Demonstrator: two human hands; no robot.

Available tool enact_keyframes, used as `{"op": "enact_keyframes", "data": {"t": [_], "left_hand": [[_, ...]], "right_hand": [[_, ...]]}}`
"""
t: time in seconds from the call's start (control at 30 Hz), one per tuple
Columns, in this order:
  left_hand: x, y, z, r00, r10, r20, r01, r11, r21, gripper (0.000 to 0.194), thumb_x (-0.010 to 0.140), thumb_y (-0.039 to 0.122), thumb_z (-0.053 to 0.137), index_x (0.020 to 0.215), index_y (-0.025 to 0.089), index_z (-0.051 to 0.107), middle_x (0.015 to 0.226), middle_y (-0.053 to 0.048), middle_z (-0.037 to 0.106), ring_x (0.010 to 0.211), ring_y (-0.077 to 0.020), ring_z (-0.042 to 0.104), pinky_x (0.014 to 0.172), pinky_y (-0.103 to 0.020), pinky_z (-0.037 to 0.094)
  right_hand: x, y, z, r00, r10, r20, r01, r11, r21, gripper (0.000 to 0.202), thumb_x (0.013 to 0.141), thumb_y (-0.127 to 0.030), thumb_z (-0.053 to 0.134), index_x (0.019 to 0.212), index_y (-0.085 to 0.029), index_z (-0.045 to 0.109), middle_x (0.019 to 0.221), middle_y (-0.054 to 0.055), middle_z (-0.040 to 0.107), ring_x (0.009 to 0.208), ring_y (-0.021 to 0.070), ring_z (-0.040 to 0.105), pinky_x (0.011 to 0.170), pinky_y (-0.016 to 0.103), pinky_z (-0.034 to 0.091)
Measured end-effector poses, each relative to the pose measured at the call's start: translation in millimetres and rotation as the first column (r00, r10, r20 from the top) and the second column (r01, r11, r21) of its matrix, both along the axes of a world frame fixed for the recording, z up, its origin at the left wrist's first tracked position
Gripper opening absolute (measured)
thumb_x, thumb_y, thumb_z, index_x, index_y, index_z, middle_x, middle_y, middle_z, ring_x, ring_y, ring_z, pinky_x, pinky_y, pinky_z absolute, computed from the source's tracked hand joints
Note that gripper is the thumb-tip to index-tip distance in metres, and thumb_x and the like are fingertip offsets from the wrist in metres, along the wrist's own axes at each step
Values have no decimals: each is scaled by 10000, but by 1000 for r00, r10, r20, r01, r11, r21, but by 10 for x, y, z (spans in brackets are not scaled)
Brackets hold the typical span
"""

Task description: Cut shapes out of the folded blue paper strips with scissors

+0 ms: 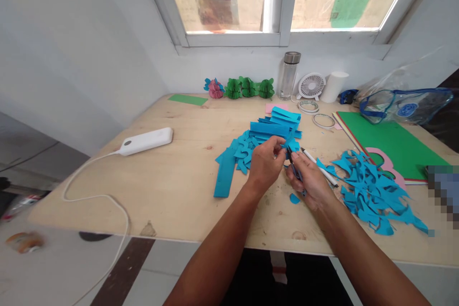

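Pale wooden tabletop [186,162] beneath a papered window [229,0]: one blue paper piece [291,136], pinched in the left hand [267,165], stood just beyond the fingertips, its long axis slanting away and rightward. Scissors [290,157], gripped in the right hand [310,174], pointed away and leftward at the piece's near end, contact not discernible, the left hand being the nearer. Also present were blue strips [267,129] just beyond the left hand and blue offcuts [373,191] to the right hand's right.

no text seems legible in this view.
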State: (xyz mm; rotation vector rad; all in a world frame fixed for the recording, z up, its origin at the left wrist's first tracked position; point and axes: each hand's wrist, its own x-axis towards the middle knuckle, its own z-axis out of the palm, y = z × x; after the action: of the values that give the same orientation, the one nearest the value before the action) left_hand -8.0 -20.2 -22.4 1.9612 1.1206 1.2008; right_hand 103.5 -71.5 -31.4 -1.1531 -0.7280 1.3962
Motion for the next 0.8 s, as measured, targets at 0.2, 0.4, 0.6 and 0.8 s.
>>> {"op": "enact_keyframes", "data": {"t": [0.2,0.4,0.6,0.8], "left_hand": [[0,-2,0,1000,-2,20,2,1000,-6,104,779,143,556,854,193,607,766,-18,686,693,-148,626,670,-259,473],[5,-1,14,998,9,64,-6,999,-42,127,761,149,570,872,193,613,717,0,657,656,-134,604,646,-245,464],[-13,66,-28,961,-51,271,115,967,-226,117,739,167,590,854,162,612,677,-1,629,637,-126,583,619,-242,462],[-62,78,13,839,-84,537,344,847,-406,182,687,205,664,852,139,623,674,5,632,634,-110,587,673,-260,489]], "right_hand": [[5,9,-29,1000,-21,7,21,1000,5,351,715,-504,670,779,-216,479,426,-87,504,271,33,240,274,146,133],[2,8,-34,999,-34,38,34,999,10,365,704,-512,678,774,-209,487,401,-91,479,280,35,245,274,136,133],[-7,-3,7,999,-12,52,12,1000,5,381,705,-535,664,751,-203,482,413,-82,485,289,30,231,285,143,125],[-4,-12,20,997,22,80,-21,1000,-6,363,729,-533,639,801,-202,510,435,-74,499,291,35,245,291,151,128]]}}
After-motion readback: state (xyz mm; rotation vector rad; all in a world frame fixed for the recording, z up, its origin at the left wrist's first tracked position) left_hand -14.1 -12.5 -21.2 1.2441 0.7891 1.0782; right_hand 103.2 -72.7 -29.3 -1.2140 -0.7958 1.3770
